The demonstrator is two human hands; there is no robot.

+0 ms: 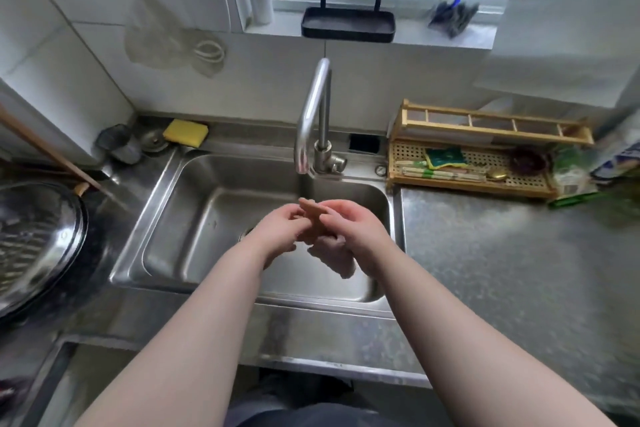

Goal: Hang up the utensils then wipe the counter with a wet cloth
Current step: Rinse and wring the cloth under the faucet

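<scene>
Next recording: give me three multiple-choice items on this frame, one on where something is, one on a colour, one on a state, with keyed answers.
1. Where are the hands?
A. Over the sink basin, under the tap
B. On the right counter
C. At the window sill

2. What colour is the sponge at the sink's back left corner?
A. Pink
B. Yellow
C. Black

3. What are the hands doing?
A. Hanging apart, holding nothing
B. Together gripping a wadded cloth
C. Each lifting a utensil

Answers:
1. A: the left hand and the right hand meet above the sink, just below the tap spout.
2. B: the sponge on the ledge is plainly yellow.
3. B: both hands' fingers curl round a pale cloth that hangs below them.
</scene>
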